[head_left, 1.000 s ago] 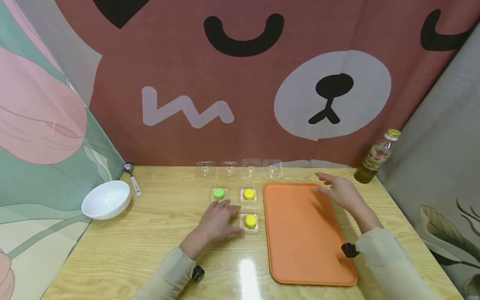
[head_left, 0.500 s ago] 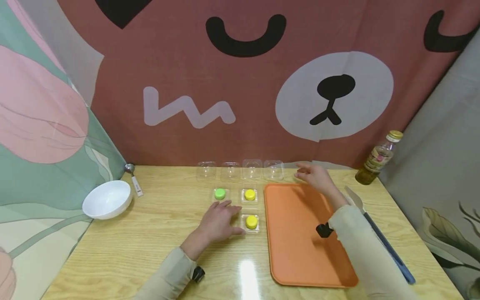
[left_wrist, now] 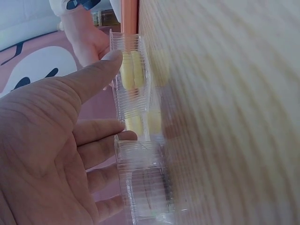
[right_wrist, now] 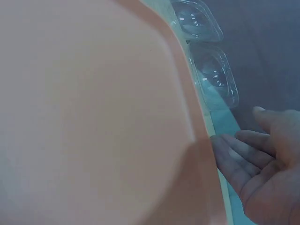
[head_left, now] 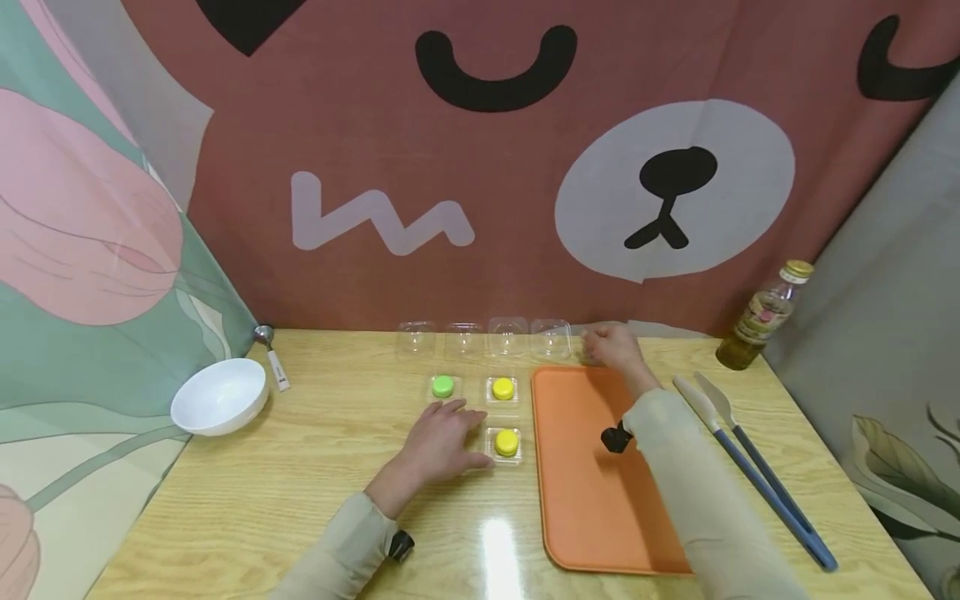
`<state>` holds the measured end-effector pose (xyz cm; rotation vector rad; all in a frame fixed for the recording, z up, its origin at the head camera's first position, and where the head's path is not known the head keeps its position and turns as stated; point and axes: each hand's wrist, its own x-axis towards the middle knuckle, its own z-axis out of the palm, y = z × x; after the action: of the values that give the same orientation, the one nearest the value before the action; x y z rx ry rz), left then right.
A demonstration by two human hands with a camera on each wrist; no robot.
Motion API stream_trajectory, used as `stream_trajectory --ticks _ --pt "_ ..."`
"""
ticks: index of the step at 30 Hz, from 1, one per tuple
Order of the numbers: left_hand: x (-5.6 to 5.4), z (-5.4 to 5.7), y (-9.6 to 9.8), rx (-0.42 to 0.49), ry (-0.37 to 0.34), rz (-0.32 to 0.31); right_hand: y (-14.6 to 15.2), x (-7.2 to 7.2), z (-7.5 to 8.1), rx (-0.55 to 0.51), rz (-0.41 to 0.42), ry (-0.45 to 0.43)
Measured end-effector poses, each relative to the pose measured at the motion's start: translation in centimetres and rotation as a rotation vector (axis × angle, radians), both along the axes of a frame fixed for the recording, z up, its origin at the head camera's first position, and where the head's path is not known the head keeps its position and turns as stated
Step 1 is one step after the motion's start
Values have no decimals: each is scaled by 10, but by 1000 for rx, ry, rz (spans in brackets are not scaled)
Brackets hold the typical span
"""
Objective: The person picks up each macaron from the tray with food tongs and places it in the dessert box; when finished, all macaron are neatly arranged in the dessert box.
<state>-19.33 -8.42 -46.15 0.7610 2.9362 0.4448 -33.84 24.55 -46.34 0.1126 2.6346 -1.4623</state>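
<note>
My left hand [head_left: 438,446] stays low over the table, fingers spread, beside a clear box base bearing a yellow macaron [head_left: 507,442]. In the left wrist view, the thumb reaches the edge of that base [left_wrist: 117,42], and another clear base [left_wrist: 145,187] lies by the lower fingers, mostly hidden from the head view. Farther back sit a green macaron [head_left: 443,386] and another yellow macaron [head_left: 503,388] on clear bases. Beyond the orange tray's far edge is my right hand [head_left: 611,346], loosely bent and holding nothing, right of a row of clear lids [head_left: 551,337].
The orange tray [head_left: 592,475] lies right of the macarons. Tongs with blue handles [head_left: 765,479] rest to its right, and a bottle of amber liquid [head_left: 757,321] stands at the back right. A white bowl [head_left: 220,396] and a scoop [head_left: 272,358] are at the left.
My right hand has moved left, from the tray's right side to behind its far edge near the lids, uncovering the tongs. The left hand has kept its place.
</note>
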Motion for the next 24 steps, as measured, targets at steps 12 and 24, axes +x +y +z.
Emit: stream_trajectory --ticks 12,24 --pt "0 -4 -1 -2 14 1 -15 -9 -12 -144 -83 12" --pt "-2 -1 1 12 0 12 -27 -18 -7 -37 -40 -37"
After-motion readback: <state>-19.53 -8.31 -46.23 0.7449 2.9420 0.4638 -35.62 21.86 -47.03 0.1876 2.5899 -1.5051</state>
